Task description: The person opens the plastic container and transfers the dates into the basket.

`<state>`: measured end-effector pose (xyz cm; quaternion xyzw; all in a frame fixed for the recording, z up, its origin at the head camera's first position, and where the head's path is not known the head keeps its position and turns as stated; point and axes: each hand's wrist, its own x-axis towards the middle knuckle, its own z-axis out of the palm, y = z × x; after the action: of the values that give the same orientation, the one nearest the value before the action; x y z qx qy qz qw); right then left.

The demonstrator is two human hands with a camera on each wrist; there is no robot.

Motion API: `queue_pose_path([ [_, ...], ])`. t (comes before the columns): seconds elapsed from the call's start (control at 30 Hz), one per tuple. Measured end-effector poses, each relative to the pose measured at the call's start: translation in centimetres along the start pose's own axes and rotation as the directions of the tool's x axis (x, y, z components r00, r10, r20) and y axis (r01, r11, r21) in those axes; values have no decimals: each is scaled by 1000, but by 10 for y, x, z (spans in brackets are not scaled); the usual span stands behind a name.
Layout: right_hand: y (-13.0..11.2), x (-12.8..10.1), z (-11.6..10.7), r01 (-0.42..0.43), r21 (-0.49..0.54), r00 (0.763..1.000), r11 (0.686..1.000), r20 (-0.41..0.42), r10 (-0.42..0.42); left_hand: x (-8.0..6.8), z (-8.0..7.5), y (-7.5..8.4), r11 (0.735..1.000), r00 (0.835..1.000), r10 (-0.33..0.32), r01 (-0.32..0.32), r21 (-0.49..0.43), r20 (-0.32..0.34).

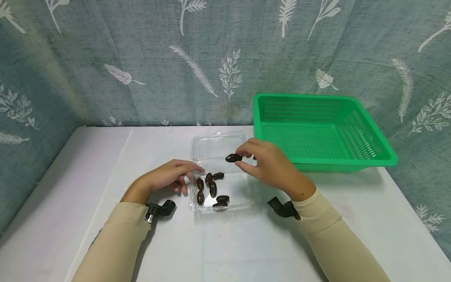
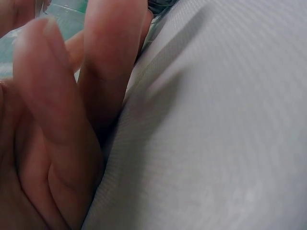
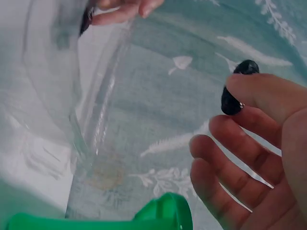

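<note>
A clear plastic clamshell box (image 1: 243, 196) lies open on the white table, its lid (image 1: 218, 145) folded back. Several dark dates (image 1: 212, 189) lie in its tray. My right hand (image 1: 269, 164) is raised over the box's far right side and pinches one dark date (image 1: 233, 158) between thumb and fingertips; the right wrist view shows that date (image 3: 235, 91) at the fingertips. My left hand (image 1: 174, 176) rests on the table at the box's left edge, fingers extended and touching the rim. The left wrist view shows only its fingers (image 2: 57, 124) close up against the white tabletop.
A green plastic basket (image 1: 318, 131), with nothing in it, stands at the back right, close to my right hand. A leaf-patterned curtain (image 1: 176, 58) closes off the back and sides. White tabletop (image 1: 229, 243) stretches in front of the box.
</note>
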<state>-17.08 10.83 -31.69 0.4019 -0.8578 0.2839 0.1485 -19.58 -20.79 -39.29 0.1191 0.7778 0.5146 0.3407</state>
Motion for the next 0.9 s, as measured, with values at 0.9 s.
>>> queue_pose_path([
  [0.9,86,-7,-56,-532,-55,839,845,98,535,-1,4,-6,999,999,47,-47,-7,-7],
])
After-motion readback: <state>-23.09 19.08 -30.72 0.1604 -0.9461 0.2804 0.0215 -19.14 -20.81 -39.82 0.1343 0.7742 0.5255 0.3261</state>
